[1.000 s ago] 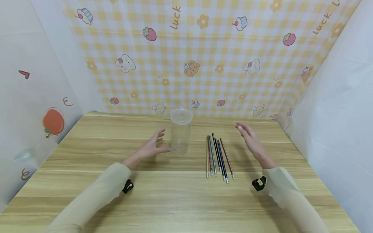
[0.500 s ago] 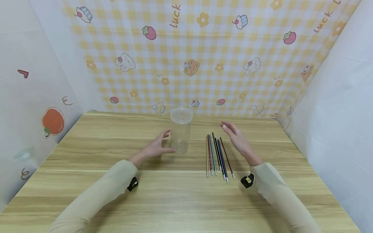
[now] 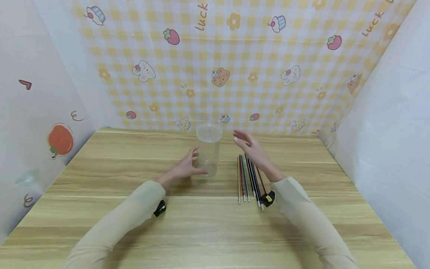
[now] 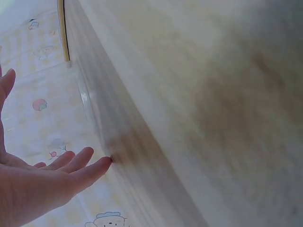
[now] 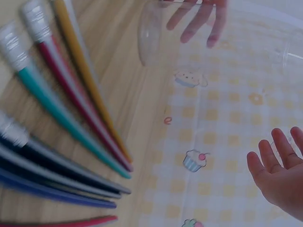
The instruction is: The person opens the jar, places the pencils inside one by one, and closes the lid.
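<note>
A clear jar (image 3: 209,149) with a translucent lid (image 3: 209,133) stands upright near the back of the table. My left hand (image 3: 183,168) is at the jar's left side, thumb in front and fingers toward the back. Those fingers are spread and fairly straight in the left wrist view. Through the jar's wall (image 5: 149,33), the right wrist view shows left-hand fingers (image 5: 201,21). Above the far ends of several pencils (image 3: 245,179), my right hand (image 3: 255,149) hangs with its fingers extended and holds nothing, a short gap from the jar.
The pencils lie side by side on the wooden table (image 3: 201,231), white-ferruled eraser ends toward me. Behind the table rises a yellow checked cloth (image 3: 218,48). White side walls (image 3: 386,112) flank it. A black wrist camera (image 3: 268,198) overlaps the pencils in the head view.
My right hand has moved left across the pencils toward the jar. My left hand has shifted right, its thumb now in front of the jar. Jar and pencils stay put.
</note>
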`<state>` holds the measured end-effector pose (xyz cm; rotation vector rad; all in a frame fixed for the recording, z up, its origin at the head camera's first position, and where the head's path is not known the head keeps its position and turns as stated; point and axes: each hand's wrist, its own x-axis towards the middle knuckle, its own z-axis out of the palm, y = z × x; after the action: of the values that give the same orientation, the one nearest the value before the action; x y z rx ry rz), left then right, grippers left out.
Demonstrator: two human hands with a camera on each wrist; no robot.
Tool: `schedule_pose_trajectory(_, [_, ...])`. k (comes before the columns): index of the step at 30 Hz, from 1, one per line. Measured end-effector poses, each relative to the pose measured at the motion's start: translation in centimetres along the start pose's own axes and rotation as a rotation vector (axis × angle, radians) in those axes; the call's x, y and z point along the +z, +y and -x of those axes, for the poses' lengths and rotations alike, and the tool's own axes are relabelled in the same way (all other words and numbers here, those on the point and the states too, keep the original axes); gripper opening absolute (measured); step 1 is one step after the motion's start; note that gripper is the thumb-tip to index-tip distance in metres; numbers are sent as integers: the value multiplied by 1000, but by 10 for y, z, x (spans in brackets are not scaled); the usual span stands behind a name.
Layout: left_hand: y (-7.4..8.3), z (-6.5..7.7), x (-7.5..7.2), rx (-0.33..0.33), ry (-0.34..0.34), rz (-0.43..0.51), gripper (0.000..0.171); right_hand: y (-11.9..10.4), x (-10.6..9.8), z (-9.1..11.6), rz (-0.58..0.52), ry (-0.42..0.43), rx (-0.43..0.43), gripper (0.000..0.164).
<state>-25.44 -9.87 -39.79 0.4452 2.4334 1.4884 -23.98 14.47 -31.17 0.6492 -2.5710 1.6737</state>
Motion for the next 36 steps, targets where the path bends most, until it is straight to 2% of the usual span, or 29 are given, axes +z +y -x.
schedule_pose_trajectory(9, [1, -5, 6, -17, 45, -2, 97, -19, 16, -18, -9, -45, -77, 51])
schedule_pose_trajectory(16, [2, -10, 10, 5, 64, 33, 97, -5, 27, -38, 72, -75, -131, 62])
schedule_pose_trajectory(23, [4, -10, 12, 9, 71, 41, 94, -10, 36, -46, 160, -70, -152, 70])
schedule_pose_trajectory(27, [3, -11, 12, 14, 81, 9, 91, -15, 40, -49, 244, -65, -152, 73])
schedule_pose_trajectory(31, [2, -13, 11, 49, 92, -46, 87, -19, 45, -51, 315, -46, -131, 74])
schedule_pose_trajectory(36, [2, -14, 7, 97, 76, -115, 97, -21, 49, -52, 383, -8, -117, 74])
